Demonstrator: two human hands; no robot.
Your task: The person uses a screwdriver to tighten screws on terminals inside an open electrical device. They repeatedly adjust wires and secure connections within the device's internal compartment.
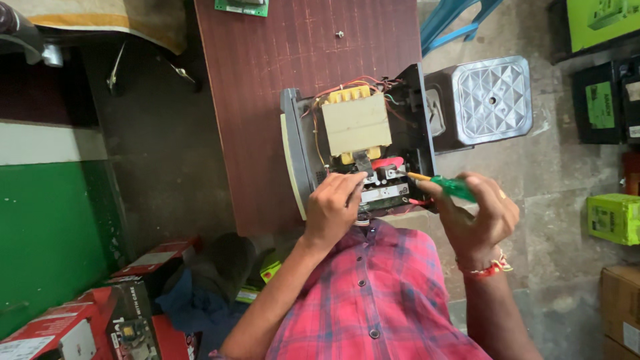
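Hands at work over an opened grey electrical unit point(357, 143) lying on a dark reddish-brown wooden table point(280, 73), its large cream-and-yellow transformer point(357, 123) exposed among red and orange wires. In the head view — the only one — the person's left hand point(331, 208) is curled with its fingertips pressed onto the small circuit board point(383, 190) at the near end of the casing; whether it pinches anything there cannot be told. The right hand point(481, 212) grasps a green-handled screwdriver point(445, 186), whose yellow shaft points into the unit beside the board. A red thread bracelet point(489, 268) circles that wrist, and a red-and-blue plaid shirt point(380, 300) fills the lower frame.

Just beyond the unit's far side stands a grey plastic stool with a diamond-patterned seat point(490, 100) on the stone floor. A lone small screw point(339, 34) rests on the tabletop, well apart from the casing — near a green circuit board point(242, 7) at the table's far edge. Red cartons point(80, 320) lie at lower left, green boxes point(613, 219) at right.
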